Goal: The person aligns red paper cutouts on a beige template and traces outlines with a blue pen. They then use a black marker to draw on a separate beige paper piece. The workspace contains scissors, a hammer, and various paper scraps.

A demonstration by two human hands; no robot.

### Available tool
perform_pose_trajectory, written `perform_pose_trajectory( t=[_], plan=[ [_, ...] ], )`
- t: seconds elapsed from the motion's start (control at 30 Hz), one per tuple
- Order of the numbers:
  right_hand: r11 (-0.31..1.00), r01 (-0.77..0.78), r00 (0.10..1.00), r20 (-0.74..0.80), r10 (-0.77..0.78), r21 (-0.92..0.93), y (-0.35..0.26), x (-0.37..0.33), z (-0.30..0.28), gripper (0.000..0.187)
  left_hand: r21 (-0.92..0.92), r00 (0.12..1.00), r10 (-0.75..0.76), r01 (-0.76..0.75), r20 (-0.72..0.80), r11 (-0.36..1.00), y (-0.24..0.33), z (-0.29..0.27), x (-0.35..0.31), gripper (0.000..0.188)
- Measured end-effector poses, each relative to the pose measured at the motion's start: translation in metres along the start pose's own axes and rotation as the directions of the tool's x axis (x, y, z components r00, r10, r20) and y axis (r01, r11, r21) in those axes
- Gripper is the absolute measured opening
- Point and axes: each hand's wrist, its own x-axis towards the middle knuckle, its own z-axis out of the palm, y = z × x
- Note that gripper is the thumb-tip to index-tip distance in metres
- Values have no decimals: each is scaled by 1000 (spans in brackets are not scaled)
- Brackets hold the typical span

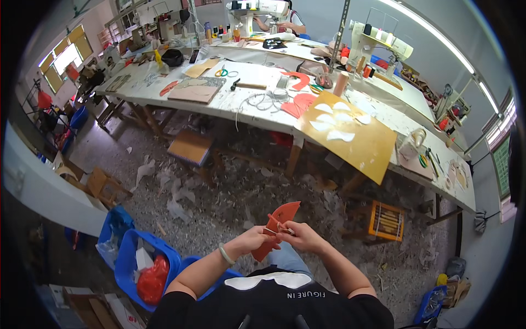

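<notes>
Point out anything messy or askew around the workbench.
Pale scraps litter the floor below the long table. The yellow board juts over the table's edge at a slant. Both hands, left hand and right hand, grip a red cut piece.

Both hands, left hand and right hand, meet on a cut piece at six o'clock, bins at eight, the long worktable at twelve, a stool at four.

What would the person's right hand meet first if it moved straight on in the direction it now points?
The right hand points left, toward the left hand. It would first meet the flat red-orange cut piece both hands hold, then the left hand just behind; depth is unclear.
</notes>
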Motion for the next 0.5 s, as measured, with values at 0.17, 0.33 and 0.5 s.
perform_pose_trajectory(
  t=[0.17,0.33,0.5],
  plan=[
    [906,405,890,-175,-422,-122,-1,216,-80,18,189,1000,-20,20,-1,982,103,-154,100,27],
    [870,303,867,-491,-81,390,-12,406,-138,16,60,995,90,-86,-54,994,239,-250,149,30],
    [834,232,755,-633,170,500,-27,553,-197,22,101,990,17,-3,-140,995,349,-346,167,31]
  ],
)
